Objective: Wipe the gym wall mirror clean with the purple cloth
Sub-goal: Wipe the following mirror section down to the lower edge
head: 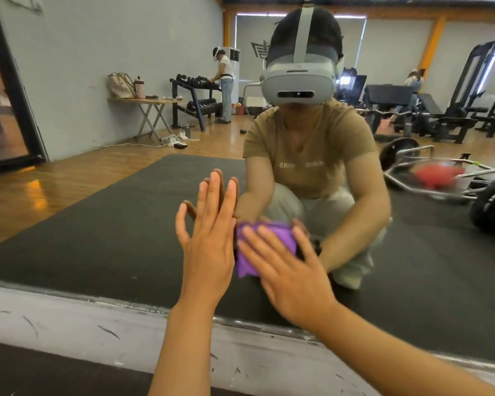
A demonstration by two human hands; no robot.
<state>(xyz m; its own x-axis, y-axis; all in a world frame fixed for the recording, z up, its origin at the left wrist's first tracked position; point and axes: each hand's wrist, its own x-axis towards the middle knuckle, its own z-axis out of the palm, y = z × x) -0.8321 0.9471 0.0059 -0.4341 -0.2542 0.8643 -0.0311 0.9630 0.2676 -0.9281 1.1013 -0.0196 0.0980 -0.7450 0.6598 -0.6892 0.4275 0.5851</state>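
Right hand [286, 270]: fingers straight and spread, palm flat on the purple cloth [265, 247], pressing the folded pad against the glass low on the wall mirror [126, 210]. The hand does not curl round the cloth; the flat palm probably spreads the pressure so that the whole pad stays in contact as it slides.

Left hand [209, 238]: just left of the cloth, fingers straight and pointing up, held apart from one another, holding nothing. Its fingertips meet their own reflection, so it appears to rest on the glass, most likely as a brace for a person crouched close to the mirror.

Purple cloth: partly covered by the right fingers, with its left and lower edges showing, and lying just above the mirror's metal bottom edge [240, 321]. The wiping therefore looks to be under way along the lowest band of the glass.

Below and nearer: a scuffed pale ledge [69, 318] under the mirror.

In the reflection: the crouching person wearing a headset, a dark floor mat, a barbell to the right, and, farther off to the left, a folding table and a dumbbell rack with a second person standing beside it.
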